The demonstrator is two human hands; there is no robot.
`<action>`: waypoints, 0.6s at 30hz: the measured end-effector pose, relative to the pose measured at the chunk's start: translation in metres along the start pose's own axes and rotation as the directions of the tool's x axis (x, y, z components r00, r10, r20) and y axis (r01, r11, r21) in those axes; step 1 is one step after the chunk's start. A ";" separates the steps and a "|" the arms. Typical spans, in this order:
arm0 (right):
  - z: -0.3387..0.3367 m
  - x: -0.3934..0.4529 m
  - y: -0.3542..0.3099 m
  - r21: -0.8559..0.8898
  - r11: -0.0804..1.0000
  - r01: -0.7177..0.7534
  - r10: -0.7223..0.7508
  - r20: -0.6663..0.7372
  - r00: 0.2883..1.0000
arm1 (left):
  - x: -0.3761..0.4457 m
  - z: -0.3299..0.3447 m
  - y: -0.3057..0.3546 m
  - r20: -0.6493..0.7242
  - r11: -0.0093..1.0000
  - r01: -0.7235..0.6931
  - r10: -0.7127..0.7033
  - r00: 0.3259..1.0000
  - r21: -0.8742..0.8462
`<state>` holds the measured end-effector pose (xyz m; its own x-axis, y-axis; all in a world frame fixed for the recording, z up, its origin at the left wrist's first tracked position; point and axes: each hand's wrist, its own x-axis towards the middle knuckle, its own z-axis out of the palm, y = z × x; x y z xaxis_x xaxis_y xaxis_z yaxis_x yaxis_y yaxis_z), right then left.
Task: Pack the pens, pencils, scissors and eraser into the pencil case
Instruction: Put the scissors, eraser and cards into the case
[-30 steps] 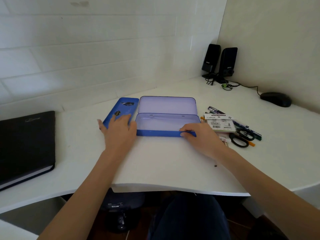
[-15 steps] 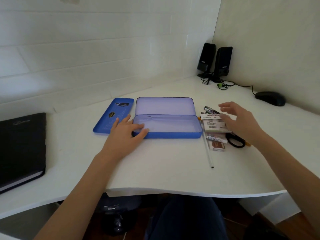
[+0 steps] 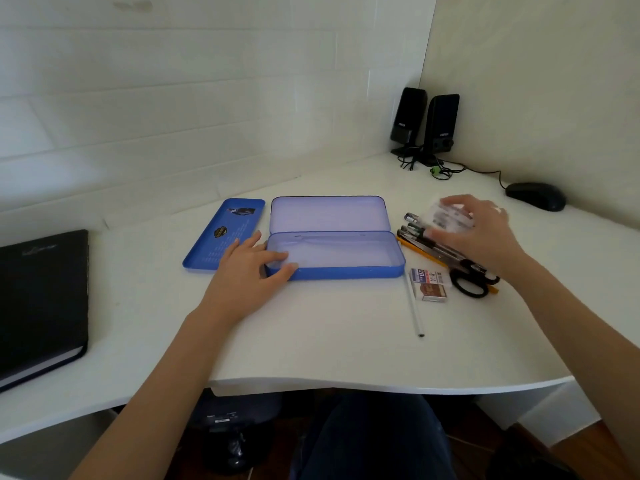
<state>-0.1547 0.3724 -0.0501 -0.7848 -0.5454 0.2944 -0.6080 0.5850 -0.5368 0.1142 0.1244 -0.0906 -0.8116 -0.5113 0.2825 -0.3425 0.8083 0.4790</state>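
Note:
The blue pencil case (image 3: 346, 273) lies open and empty on the white desk, its lid (image 3: 327, 213) folded back. My left hand (image 3: 249, 268) rests on the case's left end, thumb on the front wall. To the right lies a pile of pens (image 3: 414, 226), a yellow pencil (image 3: 414, 248) and black scissors (image 3: 471, 284). My right hand (image 3: 485, 237) hovers over the pile, gripping a blurred white packet (image 3: 446, 216). Two boxed erasers (image 3: 429, 284) sit beside the case's right corner. A thin white pencil (image 3: 415, 306) points toward me.
A blue tray insert (image 3: 221, 237) lies left of the case. A black notebook (image 3: 41, 299) sits at the far left. Two black speakers (image 3: 426, 126) with cables stand in the corner, and a black mouse (image 3: 535, 195) is at the far right. The desk's curved front edge (image 3: 346, 386) is near.
My right hand left the case's front edge, moved right over the pile and lifted the white packet off the pens. My left hand slid from the insert onto the case's left end.

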 end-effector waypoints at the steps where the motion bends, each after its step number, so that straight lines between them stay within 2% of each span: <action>1: -0.003 0.005 0.004 -0.018 0.999 -0.045 0.044 -0.043 0.998 | 0.000 0.000 0.000 0.000 1.000 0.001 -0.001 1.000 -0.003; 4: -0.008 0.014 0.020 -0.127 0.980 -0.152 0.155 0.012 0.988 | -0.001 -0.001 0.002 -0.006 0.999 0.018 -0.018 1.000 -0.034; 9: 0.000 0.018 0.042 -0.197 0.961 -0.192 0.220 0.134 0.966 | -0.002 -0.001 0.005 -0.016 0.998 0.053 -0.054 0.998 -0.035; 11: 0.002 0.015 0.038 -0.139 0.973 -0.185 0.205 0.150 0.967 | -0.002 -0.001 0.007 -0.019 0.998 0.055 -0.056 0.998 -0.034; 14: 0.001 0.007 0.028 -0.038 0.994 -0.104 0.106 0.038 0.994 | -0.003 -0.002 0.009 -0.022 0.997 0.058 -0.059 0.998 -0.041; 16: -0.002 0.001 0.019 -0.043 0.997 -0.057 0.057 -0.005 0.998 | -0.003 -0.003 0.008 -0.020 0.997 0.059 -0.060 0.998 -0.047; 18: -0.003 -0.006 0.011 -0.142 0.990 -0.014 0.019 0.029 0.999 | -0.003 -0.003 0.007 -0.015 0.997 0.064 -0.065 0.998 -0.046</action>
<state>-0.1569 0.3843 -0.0558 -0.7922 -0.5517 0.2609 -0.6075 0.6719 -0.4237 0.1158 0.1314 -0.0858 -0.7807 -0.5669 0.2630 -0.3714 0.7593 0.5342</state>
